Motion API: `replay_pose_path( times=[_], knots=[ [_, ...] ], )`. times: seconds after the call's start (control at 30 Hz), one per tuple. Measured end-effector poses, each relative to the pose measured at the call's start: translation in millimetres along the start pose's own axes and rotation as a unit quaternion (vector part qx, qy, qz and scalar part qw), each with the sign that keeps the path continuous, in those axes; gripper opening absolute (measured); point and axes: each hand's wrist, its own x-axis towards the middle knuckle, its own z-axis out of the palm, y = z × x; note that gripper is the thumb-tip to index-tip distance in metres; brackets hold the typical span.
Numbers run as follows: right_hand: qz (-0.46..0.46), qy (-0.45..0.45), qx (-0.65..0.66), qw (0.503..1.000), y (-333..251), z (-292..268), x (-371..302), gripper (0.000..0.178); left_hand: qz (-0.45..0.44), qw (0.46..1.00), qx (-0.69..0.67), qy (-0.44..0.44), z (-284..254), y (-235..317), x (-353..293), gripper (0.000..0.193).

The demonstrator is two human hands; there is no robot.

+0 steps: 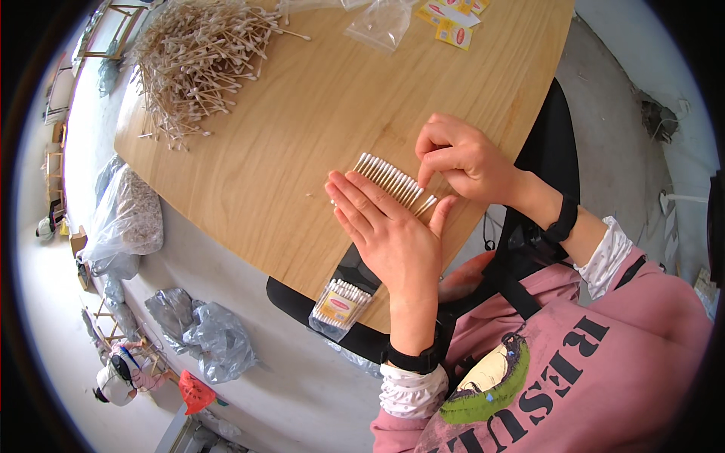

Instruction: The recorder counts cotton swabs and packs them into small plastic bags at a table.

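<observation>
A row of cotton swabs point(390, 180) lies side by side on the wooden table point(325, 98), white tips toward the far right. My left hand point(389, 226) rests flat across their near part, fingers stretched out and thumb apart, hiding their other ends. One or two swabs point(427, 205) sit slightly apart from the row, by my left thumb. At the row's right end is my right hand point(464, 158), its fingers curled and the index fingertip close to the swab tips. Whether a swab is between those fingers cannot be made out.
A big loose heap of cotton swabs point(196, 60) covers the far left of the table. Clear plastic bags point(381, 26) and yellow-white labels point(453, 30) lie at the far edge. A filled, labelled swab pack point(340, 306) stands at the near edge. Bagged material point(136, 211) sits beyond the table's left side.
</observation>
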Motion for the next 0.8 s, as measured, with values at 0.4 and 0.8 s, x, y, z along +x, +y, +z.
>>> replay_pose_path(
  times=[0.4, 0.8],
  knots=[
    [0.055, 0.044, 0.015, 0.997, -7.3, 8.6, 8.1, 0.02, 0.004, 1.0, -0.006, 0.004, -0.3, -0.9, -0.1, 0.124],
    [0.037, 0.033, 0.012, 0.999, -3.5, 10.1, 5.2, 0.02, 0.003, 1.0, 0.003, -0.007, -1.0, -0.8, 0.0, 0.123]
  ],
)
